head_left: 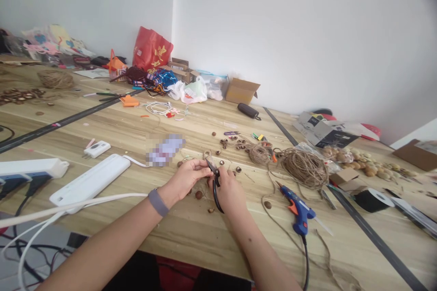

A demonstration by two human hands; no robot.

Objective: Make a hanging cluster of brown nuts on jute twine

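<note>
Black-handled scissors [215,191] are in my right hand [230,189], whose fingers are wrapped round them; the blades point up and to the left. My left hand [187,176] is closed in a pinch right beside the blade tips, and what it pinches is too small to make out. Under and around both hands lie brown nut-like pieces, one of them a round brown nut [199,195] below my left hand. Several hollow shell pieces [238,169] sit just beyond my right hand, near thin twine.
A blue glue gun [300,213] lies at the right, with a twine coil [305,168] behind it. White power strips [90,181] and cables are at the left. Bags and cardboard boxes [241,91] line the wall.
</note>
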